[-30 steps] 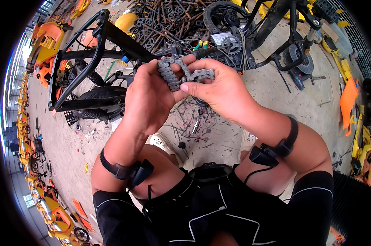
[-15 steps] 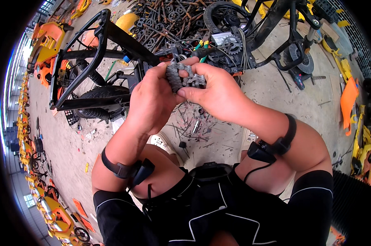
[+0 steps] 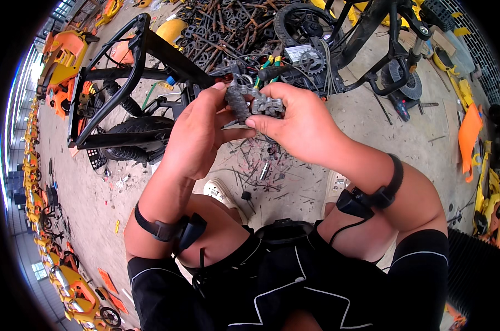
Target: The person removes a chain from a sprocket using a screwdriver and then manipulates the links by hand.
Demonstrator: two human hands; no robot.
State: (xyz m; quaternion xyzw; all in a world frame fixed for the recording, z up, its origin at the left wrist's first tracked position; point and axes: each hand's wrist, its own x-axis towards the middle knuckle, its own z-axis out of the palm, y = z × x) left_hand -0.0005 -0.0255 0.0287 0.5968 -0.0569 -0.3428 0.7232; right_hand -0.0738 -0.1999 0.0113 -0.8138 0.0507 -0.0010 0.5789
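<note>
A grey metal roller chain (image 3: 238, 102), bunched into folded strands, is held up in front of me between both hands. My right hand (image 3: 297, 116) pinches its right-hand part between thumb and fingers. My left hand (image 3: 193, 129) is closed around the left strands, its thumb at the upper left and a finger reaching under the links. Part of the chain is hidden inside the fingers. Just beyond the hands lie pliers with green and yellow handles (image 3: 273, 59).
A black vehicle frame (image 3: 175, 58) with a fat tyre (image 3: 134, 135) stands at the left. Another black frame (image 3: 366, 41) with wheels is at the right. A heap of rusty metal parts (image 3: 217, 27) lies behind. Small debris (image 3: 255, 165) litters the floor between my feet.
The chain has shifted slightly right, and its links have spread a little. My left hand has loosened and turned, with a finger now stretched beneath the chain.
</note>
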